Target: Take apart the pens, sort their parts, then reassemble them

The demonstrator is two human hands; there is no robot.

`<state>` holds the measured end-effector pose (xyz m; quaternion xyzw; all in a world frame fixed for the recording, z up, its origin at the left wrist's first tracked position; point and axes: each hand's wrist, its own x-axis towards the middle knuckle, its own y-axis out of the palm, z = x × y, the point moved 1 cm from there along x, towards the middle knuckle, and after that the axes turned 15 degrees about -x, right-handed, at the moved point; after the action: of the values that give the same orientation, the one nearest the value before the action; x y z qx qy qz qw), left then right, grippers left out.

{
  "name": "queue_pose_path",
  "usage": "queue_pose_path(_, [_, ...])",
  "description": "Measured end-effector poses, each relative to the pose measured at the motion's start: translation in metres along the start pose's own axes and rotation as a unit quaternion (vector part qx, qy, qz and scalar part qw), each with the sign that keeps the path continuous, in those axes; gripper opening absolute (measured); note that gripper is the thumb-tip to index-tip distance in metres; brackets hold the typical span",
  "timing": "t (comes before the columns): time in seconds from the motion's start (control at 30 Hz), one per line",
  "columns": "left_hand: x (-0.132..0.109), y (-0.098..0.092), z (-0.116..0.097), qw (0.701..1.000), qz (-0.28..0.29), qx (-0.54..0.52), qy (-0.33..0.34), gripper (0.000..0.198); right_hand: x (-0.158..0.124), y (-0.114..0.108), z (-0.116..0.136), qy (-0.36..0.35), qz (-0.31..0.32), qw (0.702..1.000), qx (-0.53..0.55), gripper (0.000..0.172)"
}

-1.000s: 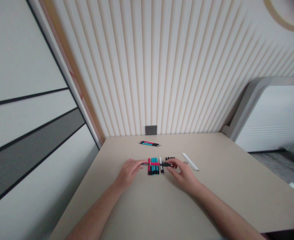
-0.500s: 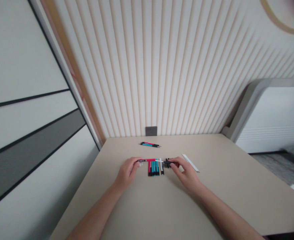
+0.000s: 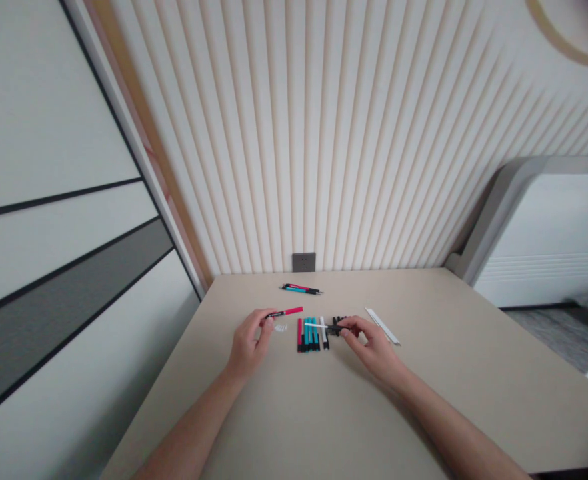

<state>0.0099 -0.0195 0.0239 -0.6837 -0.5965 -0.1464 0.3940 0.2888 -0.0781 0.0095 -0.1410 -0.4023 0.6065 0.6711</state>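
Though blurry, the left hand point(image 3: 247, 347) holds a pen point(image 3: 287, 312).

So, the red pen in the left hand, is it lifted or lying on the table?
Lifted: the left hand pinches the red pen near one end, and the other end sticks out free.

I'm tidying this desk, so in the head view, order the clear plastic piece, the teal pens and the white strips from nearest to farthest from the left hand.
1. Clear plastic piece: just right of the left hand.
2. Teal pens: further right, in the upright row.
3. White strips: farthest right.
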Motion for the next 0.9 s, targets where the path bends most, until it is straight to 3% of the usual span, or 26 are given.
queue_pose_path(0.17, [-0.001,0.003,0.000,1.000,0.018,-0.009,0.005,0.019,-0.007,0.006,0.017,-0.136,0.130,0.981,-0.047,0.017])
queue_pose_path(0.3, [-0.002,0.008,0.001,0.999,0.048,-0.011,0.003,0.019,-0.010,0.012,0.026,-0.192,0.174,0.961,-0.094,0.019])
queue_pose_path(0.57, [-0.002,0.004,0.006,0.994,0.063,0.086,0.021,0.019,-0.010,0.012,0.022,-0.189,0.185,0.957,-0.116,0.014])
queue_pose_path(0.9, [-0.003,0.011,-0.006,0.953,0.189,0.202,0.123,0.021,-0.008,0.013,0.017,-0.176,0.187,0.960,-0.114,0.013])
